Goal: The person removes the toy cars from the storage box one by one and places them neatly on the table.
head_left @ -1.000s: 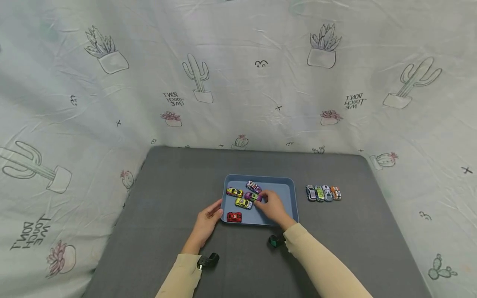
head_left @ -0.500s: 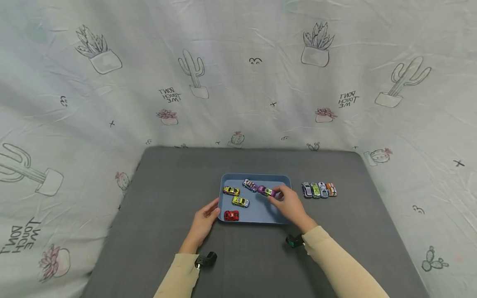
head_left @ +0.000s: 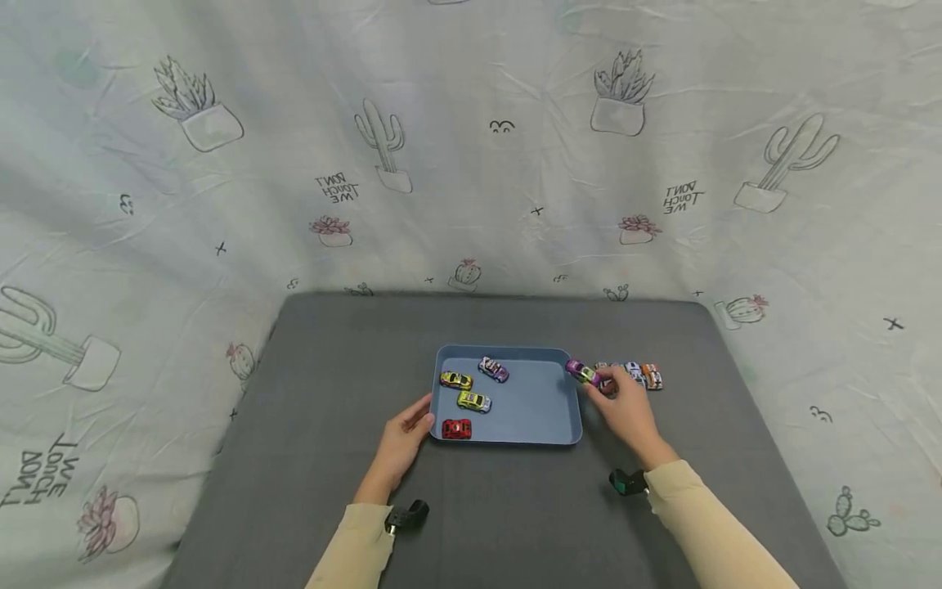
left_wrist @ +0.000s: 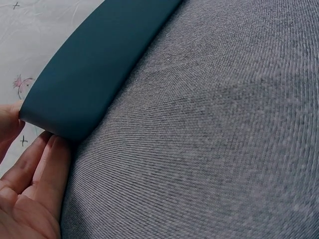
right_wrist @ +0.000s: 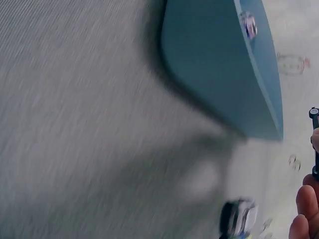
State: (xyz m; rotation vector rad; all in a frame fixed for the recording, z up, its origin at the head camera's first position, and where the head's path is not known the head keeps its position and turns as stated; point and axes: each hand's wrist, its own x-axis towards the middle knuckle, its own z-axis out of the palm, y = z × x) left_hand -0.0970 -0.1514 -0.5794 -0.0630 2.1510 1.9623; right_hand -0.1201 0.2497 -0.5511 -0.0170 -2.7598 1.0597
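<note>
With my right hand [head_left: 625, 409] I am pinching the purple-and-green car [head_left: 581, 372] between thumb and fingertips, right of centre in the head view, where it is overlapping the upper right corner of the blue tray [head_left: 536, 409]. My left hand [head_left: 400, 442] is resting at the tray's lower left corner, its fingers lying fairly straight against the outer wall and gripping no car. In the tray's left half the red car [head_left: 456, 429], two yellow cars [head_left: 474, 401] and the purple-and-white car [head_left: 493, 369] are lying apart from one another.

I am judging this to be the carrying step, with the car between the tray and the row partly hidden behind my right hand, where the orange car [head_left: 652, 376] is showing at the right end. The next move is probably calling for a steady pinch, room above the rim, and a lowering that is not knocking that row. The right wrist view is blurring, so I am only guessing that the grey car [right_wrist: 238, 217] at its lower right is belonging to the row.
</note>
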